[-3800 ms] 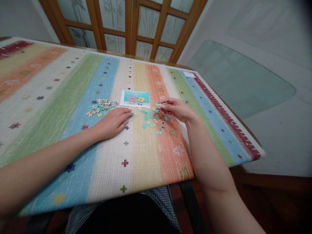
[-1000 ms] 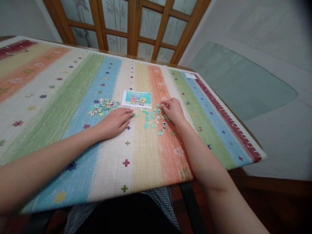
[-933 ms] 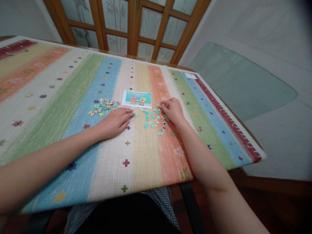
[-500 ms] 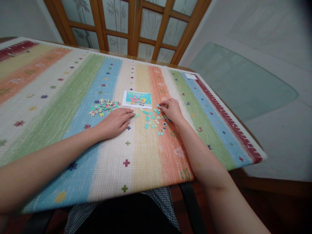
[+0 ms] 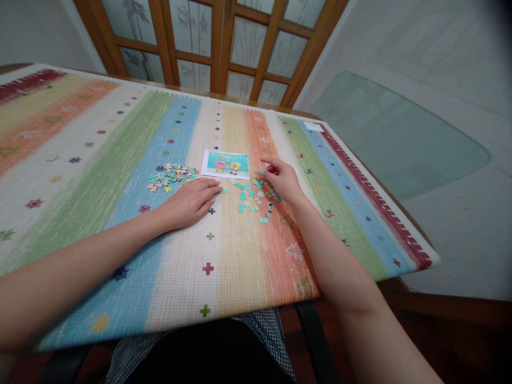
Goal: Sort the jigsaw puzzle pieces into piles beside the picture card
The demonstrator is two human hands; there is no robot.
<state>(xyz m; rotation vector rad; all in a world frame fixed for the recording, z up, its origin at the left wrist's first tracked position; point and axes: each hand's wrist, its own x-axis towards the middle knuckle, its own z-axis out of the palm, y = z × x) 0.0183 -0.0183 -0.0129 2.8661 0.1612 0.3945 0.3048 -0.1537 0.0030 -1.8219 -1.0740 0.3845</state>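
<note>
My left hand lies flat on the striped tablecloth, fingers stretched out. Its fingertips reach a small teal puzzle piece. To the right, my right hand hovers over the far edge of a loose spread of teal and pale jigsaw pieces, thumb and index finger apart and nothing visible between them. A printed picture card with cartoon figures on a teal background lies between and beyond the hands. Beyond my left hand sits a denser heap of mixed-colour puzzle pieces.
The table carries a striped tablecloth with printed crosses and snowflakes. A white slip of paper rests near its far right corner. Wooden doors with glass panes stand behind, and a wall is on the right.
My right index finger has lifted and spread away from the thumb, where the fingertips were together at a piece. My left hand has stayed in place.
</note>
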